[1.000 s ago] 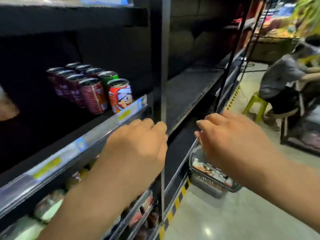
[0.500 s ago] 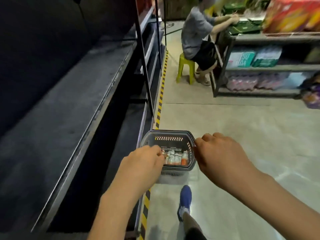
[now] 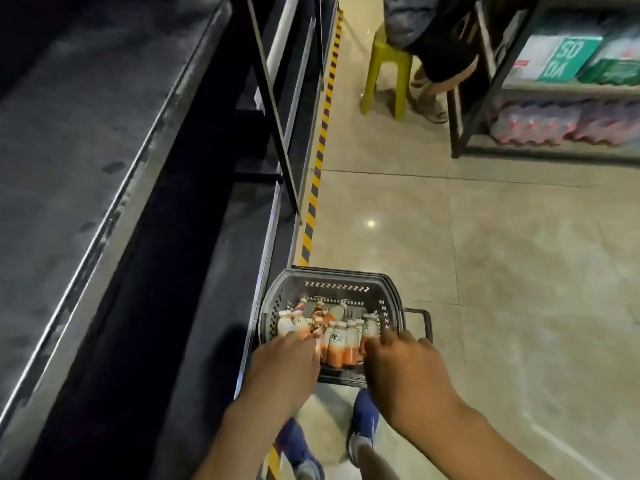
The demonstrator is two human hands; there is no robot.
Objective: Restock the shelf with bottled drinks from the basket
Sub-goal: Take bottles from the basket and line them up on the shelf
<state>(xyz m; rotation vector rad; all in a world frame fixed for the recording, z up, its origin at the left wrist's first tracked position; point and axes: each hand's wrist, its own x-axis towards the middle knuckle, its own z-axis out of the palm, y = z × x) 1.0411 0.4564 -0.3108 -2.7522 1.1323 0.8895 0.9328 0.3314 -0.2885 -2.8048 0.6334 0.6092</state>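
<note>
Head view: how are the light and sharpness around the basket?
Head view: the shelf at left is dark; a small glare spot sits on the floor; the basket is lit, but bottles and both hands look soft; wide-angle bending at edges.

left hand [image 3: 287,362] + right hand [image 3: 405,365] | lowered into basket [image 3: 332,285]; reached bottles [image 3: 341,341]
</note>
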